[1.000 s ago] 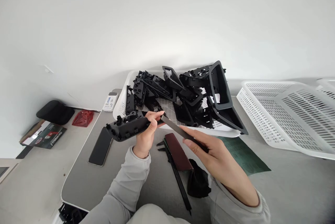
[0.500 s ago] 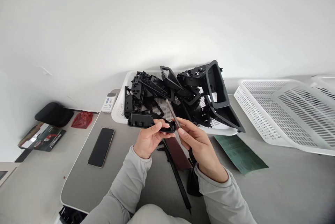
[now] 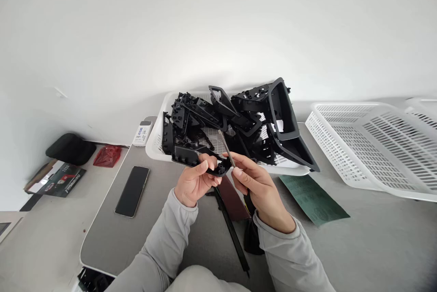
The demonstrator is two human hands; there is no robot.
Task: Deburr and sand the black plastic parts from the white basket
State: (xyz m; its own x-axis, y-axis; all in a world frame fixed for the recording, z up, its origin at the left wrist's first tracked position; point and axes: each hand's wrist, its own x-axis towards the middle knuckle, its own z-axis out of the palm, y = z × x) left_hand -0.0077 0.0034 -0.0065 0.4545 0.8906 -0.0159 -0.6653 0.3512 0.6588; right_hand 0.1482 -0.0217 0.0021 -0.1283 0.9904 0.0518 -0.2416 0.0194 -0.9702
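Observation:
Between finger and thumb my left hand [image 3: 196,180] grips a black plastic part [image 3: 186,155], its narrower right end bent round near the fingertips. A thin grey rod-like tool [image 3: 226,148] is pinched in my right hand [image 3: 261,185]; it slants up and left, its lower portion beside the part's right end. Whether tool and part touch, I cannot tell. Just beyond both hands, a white basket [image 3: 155,144] holds several black plastic parts [image 3: 246,121]. Beneath the hands lie a dark red sheet [image 3: 234,198] and a long black strip [image 3: 234,237].
A phone [image 3: 132,191] and a small white device [image 3: 142,133] lie on the left. To the right are a green sheet [image 3: 314,198] and a white basket [image 3: 341,160]. A red packet [image 3: 107,156], black pouch [image 3: 70,148] and printed box [image 3: 56,178] sit farther left.
The held black part has tilted, its right end now lower and turned more toward me. My right hand and the tool have shifted only slightly.

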